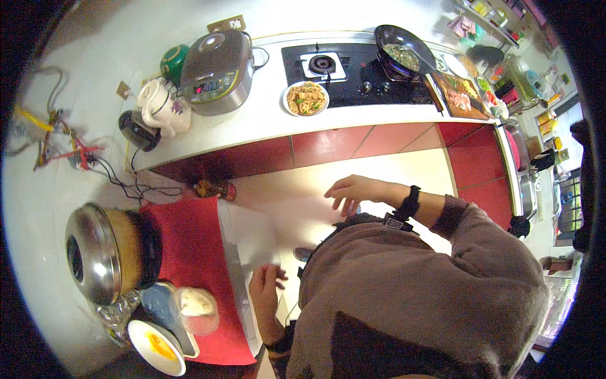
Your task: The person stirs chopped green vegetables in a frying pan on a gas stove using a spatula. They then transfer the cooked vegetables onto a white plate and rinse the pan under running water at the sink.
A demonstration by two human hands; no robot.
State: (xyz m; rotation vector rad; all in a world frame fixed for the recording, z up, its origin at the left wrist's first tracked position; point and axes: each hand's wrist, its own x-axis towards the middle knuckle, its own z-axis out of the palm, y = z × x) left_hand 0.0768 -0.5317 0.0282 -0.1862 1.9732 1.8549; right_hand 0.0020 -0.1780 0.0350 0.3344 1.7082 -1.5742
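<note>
My left hand (pixel 267 284) hangs empty beside the edge of the red-covered table (pixel 203 251), its fingers slightly curled. My right hand (pixel 350 192) is held above the floor in front of my body, empty, with the fingers spread; a black strap is on that wrist. Beyond it on the white counter, a plate of noodles (pixel 306 98) stands at the front edge of the black gas hob (pixel 350 87). A black wok (pixel 405 49) with chopped food in it is on the right burner. The left burner (pixel 322 65) is bare.
A rice cooker (pixel 218 71), a white jug (pixel 163 106) and a green container (pixel 173 61) stand left on the counter. Right of the wok is a cutting board (pixel 466 111) with cut meat. The table bears a steel-lidded pot (pixel 94 251), a plastic tub (pixel 195 310) and a white bowl (pixel 137 334).
</note>
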